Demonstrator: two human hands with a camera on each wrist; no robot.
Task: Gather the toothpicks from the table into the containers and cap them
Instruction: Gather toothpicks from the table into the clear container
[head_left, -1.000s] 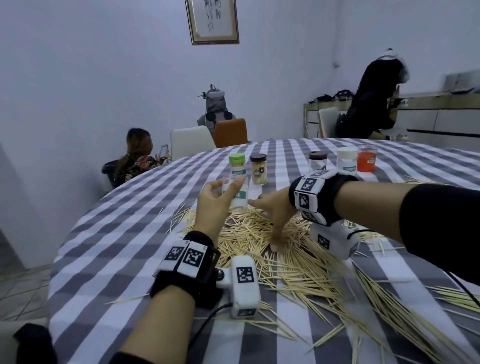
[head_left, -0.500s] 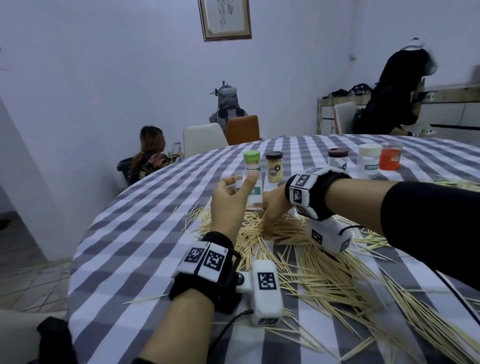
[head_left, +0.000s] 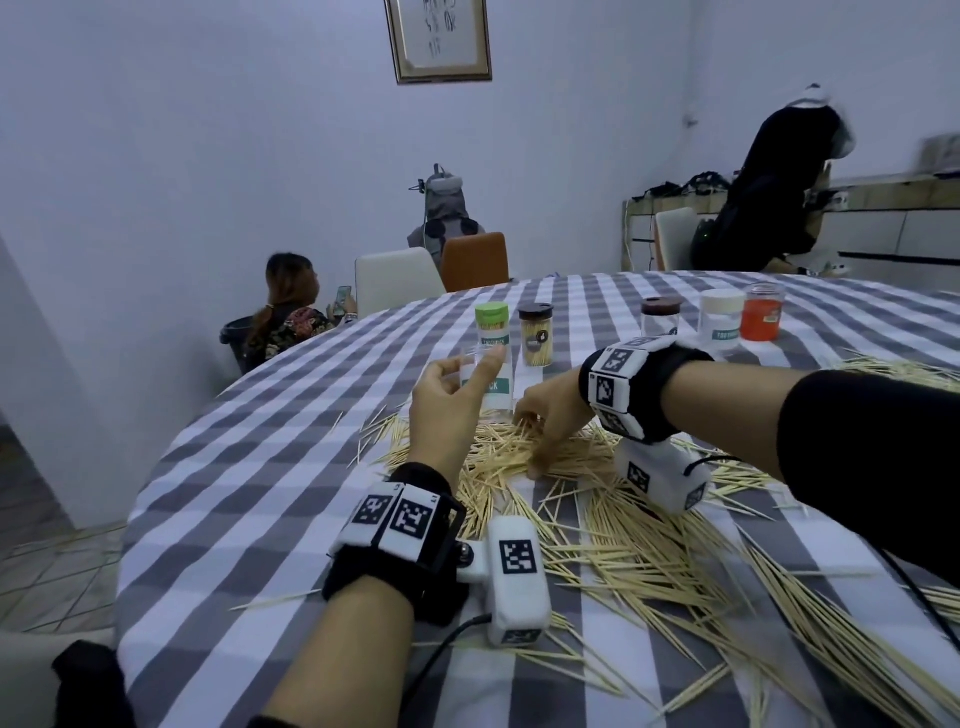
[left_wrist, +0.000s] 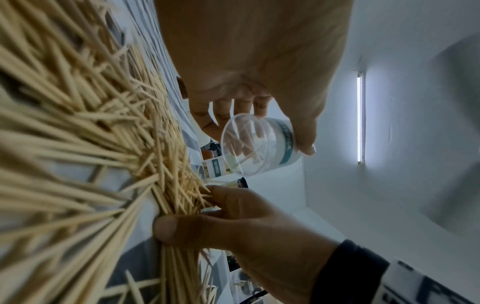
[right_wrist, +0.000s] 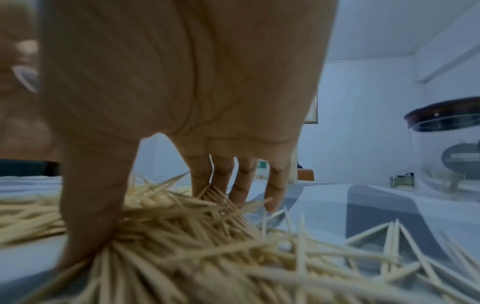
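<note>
My left hand (head_left: 457, 387) (left_wrist: 259, 115) holds a clear uncapped toothpick container (head_left: 491, 382) (left_wrist: 257, 147) with a teal label, lifted above the table and tilted; a few toothpicks lie inside it. A wide heap of loose toothpicks (head_left: 597, 519) (right_wrist: 207, 236) (left_wrist: 78, 144) covers the checked tablecloth (head_left: 270, 467). My right hand (head_left: 545, 421) (right_wrist: 166, 195) (left_wrist: 207, 218) reaches down into the heap just right of the container, thumb and fingers closing round a bunch of toothpicks.
Behind stand a green-capped container (head_left: 492, 325), a brown-capped one full of toothpicks (head_left: 536, 335), another brown-capped jar (head_left: 660, 317) (right_wrist: 446, 148), a white-capped one (head_left: 721, 322) and an orange one (head_left: 762, 312). Chairs and seated people are beyond the table's far edge.
My right hand has shifted from the middle of the heap toward the container and now gathers toothpicks there. The left hand has kept holding the container, which stays raised.
</note>
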